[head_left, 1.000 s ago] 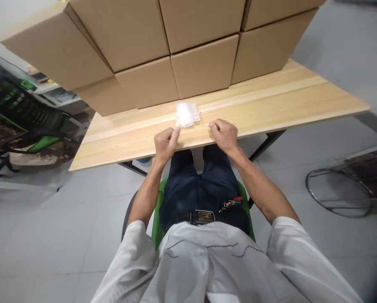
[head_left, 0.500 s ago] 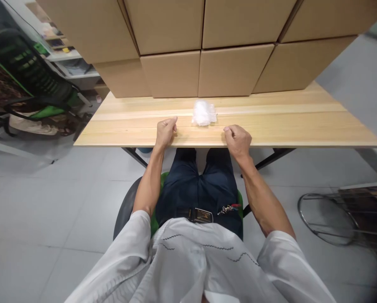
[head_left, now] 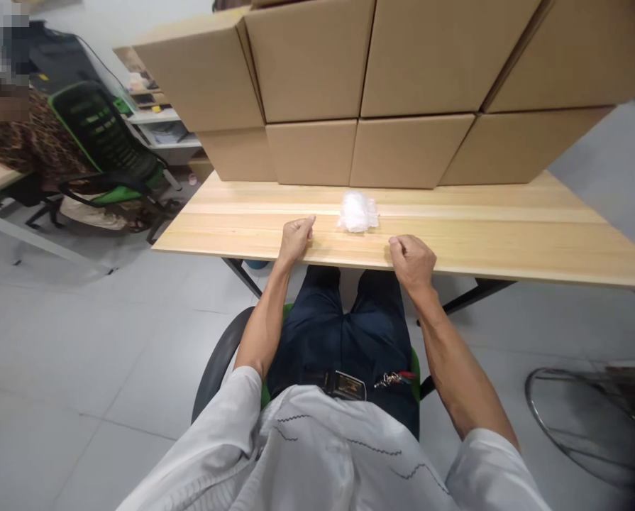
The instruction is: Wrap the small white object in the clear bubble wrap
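Note:
A small bundle of clear and white plastic [head_left: 357, 211] lies on the wooden table [head_left: 232, 227], near its middle; what is inside it I cannot make out. My left hand [head_left: 296, 239] rests as a loose fist at the table's front edge, to the left of the bundle and apart from it. On the other side, my right hand [head_left: 413, 262] is also curled into a fist on the edge, a little nearer to me than the bundle. Neither fist shows anything held in it.
Cardboard boxes [head_left: 317, 152] stand stacked in two rows along the table's back. At left, a person sits on a green and black chair [head_left: 120, 163] beside another table. A round metal-framed stool [head_left: 567, 426] stands on the floor at right.
The view has tilted up and turned left, so more of the boxes and the seated person shows. Both fists and the plastic bundle keep their places on the table.

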